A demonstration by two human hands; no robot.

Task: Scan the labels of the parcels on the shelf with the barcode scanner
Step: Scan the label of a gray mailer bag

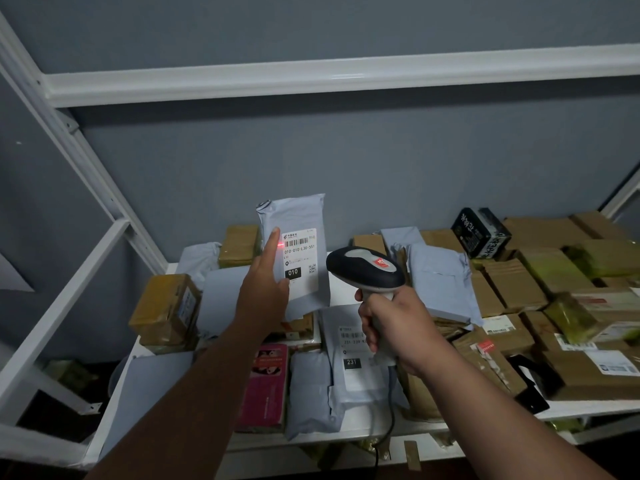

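I stand in dim light before a matte blue-grey painted wall point(346, 161), against which a white metal shelving frame point(311, 79) rises with slanted side braces.

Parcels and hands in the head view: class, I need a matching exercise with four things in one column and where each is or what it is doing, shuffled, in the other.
Things
1. grey mailer marked 010
2. barcode scanner
3. pink box
4. black box

Places or states
A. lies at the front of the shelf
B. held upright by the left hand
C. sits on brown parcels at the back right
D. in the grip of the right hand, aimed at a label

Pairs: 1-B, 2-D, 3-A, 4-C
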